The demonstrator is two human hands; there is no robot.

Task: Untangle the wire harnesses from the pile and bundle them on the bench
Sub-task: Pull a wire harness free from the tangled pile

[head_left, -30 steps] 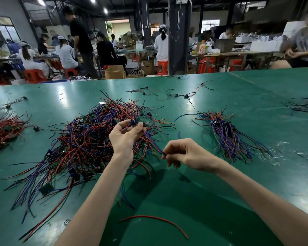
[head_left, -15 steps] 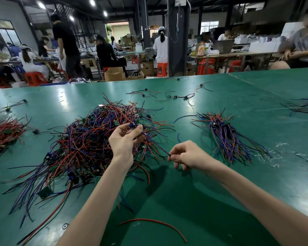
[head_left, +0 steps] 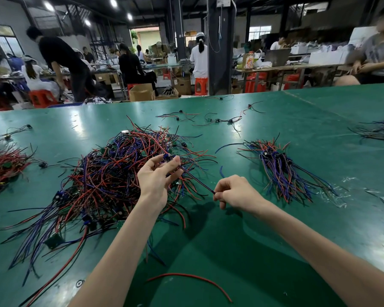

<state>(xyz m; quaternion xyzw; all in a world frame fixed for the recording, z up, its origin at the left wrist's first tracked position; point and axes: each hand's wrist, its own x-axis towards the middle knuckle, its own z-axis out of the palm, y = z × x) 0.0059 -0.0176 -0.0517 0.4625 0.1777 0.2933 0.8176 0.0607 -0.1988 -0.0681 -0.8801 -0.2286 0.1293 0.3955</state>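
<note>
Nearest me, a loose red wire (head_left: 193,282) lies on the green tabletop (head_left: 242,244). My right hand (head_left: 235,192) pinches the tip of one harness (head_left: 195,180). My left hand (head_left: 155,178) grips its connector end above the pile (head_left: 106,173). I judge this the pulling-free step. Next it needs a gentle draw past the snags, then laying on the sorted bundle (head_left: 284,171). I can read no writing.

Left hand (head_left: 156,178) raised, pinching a wire harness (head_left: 197,180), right hand (head_left: 237,193) pinching its end (knuckles up)
</note>
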